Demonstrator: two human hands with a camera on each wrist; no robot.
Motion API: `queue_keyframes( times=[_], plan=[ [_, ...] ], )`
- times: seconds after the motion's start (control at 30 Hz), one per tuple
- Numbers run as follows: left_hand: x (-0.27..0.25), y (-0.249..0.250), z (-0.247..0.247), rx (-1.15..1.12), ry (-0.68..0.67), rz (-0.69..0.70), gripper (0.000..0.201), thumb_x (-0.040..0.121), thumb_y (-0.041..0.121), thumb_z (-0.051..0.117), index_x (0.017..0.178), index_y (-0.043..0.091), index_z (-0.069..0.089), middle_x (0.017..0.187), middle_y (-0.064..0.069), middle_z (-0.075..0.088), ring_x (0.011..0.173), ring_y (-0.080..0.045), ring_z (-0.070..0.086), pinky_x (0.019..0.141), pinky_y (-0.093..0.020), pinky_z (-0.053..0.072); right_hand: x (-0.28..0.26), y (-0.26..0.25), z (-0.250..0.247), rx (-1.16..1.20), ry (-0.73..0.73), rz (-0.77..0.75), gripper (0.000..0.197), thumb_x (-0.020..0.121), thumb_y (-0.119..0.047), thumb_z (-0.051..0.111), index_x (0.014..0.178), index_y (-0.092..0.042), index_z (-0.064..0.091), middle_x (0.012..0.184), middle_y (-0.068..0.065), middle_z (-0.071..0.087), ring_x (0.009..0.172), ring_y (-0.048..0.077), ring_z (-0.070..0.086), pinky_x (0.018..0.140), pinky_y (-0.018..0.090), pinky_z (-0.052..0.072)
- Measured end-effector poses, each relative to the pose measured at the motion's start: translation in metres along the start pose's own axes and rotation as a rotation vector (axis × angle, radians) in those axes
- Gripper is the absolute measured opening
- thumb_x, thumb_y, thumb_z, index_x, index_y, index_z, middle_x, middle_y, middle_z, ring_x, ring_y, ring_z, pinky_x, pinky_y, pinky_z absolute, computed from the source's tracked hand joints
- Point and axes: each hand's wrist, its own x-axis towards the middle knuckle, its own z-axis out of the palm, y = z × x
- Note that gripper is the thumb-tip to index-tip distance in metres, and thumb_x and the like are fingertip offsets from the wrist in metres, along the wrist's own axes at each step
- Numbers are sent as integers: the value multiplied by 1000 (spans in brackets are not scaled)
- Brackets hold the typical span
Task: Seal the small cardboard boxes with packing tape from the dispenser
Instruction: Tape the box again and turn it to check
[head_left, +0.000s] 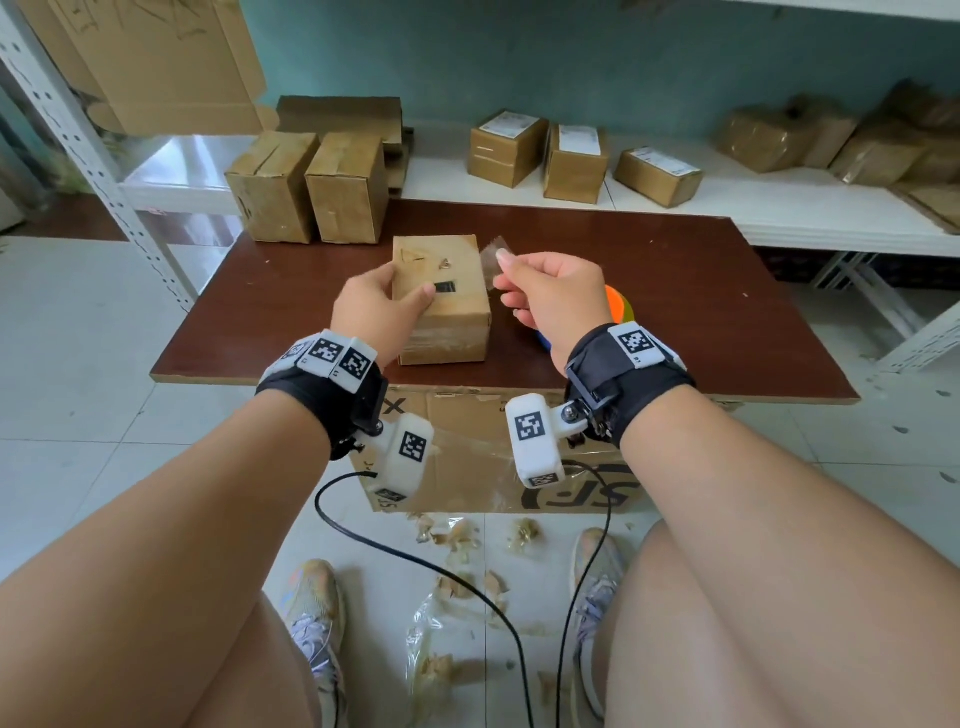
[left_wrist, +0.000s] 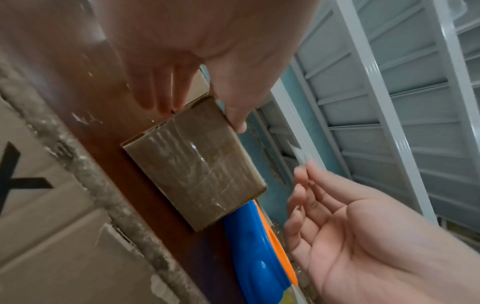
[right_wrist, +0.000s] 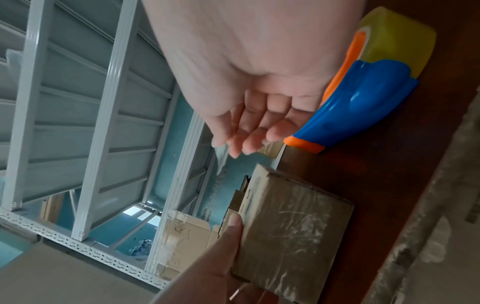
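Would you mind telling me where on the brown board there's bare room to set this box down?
The board is bare right of the dispenser out to its right edge, and along the near left, left of the left hand. It is crowded mid-board, where that hand grips the box and the right hand pinches tape, and at the far-left corner with two boxes.

**Both hands up front, forearms reaching forward**

Left hand (head_left: 375, 306) curls, thumb on top, fingers wrapped down the side. Right hand (head_left: 556, 293) hovers just right of it, thumb and forefinger pinched, remaining fingers loosely bent.
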Motion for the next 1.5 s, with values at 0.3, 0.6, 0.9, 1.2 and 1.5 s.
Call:
queue_keyframes(
  times=[0.3,0.6,0.9,1.2,1.5],
  plan=[
    [-16,-2,-23,168,-189,82,71,94,51,77,155,23,54,125,5,74,113,-17,70,97,-35,57,3,4,-11,-112,10,-143,24,90,-39,81,78,-18,83,78,-1,79,65,11,61,79,44,60],
    [-26,4,-27,356,-256,192,55,97,53,71,145,27,63,106,12,72,79,2,62,64,-20,45,-4,5,5,-302,-76,-229,28,82,-44,88,73,-18,82,73,0,77,64,17,64,77,41,59],
    [-24,3,-24,416,-226,197,65,96,57,71,147,20,58,127,3,68,103,-13,63,78,-27,50,4,9,14,-498,-53,-276,29,75,-49,93,73,-27,75,61,-6,70,54,2,58,65,29,57],
    [-38,5,-7,363,-150,271,56,97,27,71,151,24,54,169,-17,22,151,-41,38,119,-47,41,8,9,17,-604,-28,-295,28,76,-48,92,79,-25,76,64,-5,71,60,6,62,69,35,60],
    [-52,13,8,262,-194,80,75,100,27,58,163,13,21,167,-11,24,131,-30,54,102,-41,49,3,2,26,-714,14,-241,30,77,-48,89,75,-23,71,70,-10,68,74,12,67,69,34,59]
  ],
)
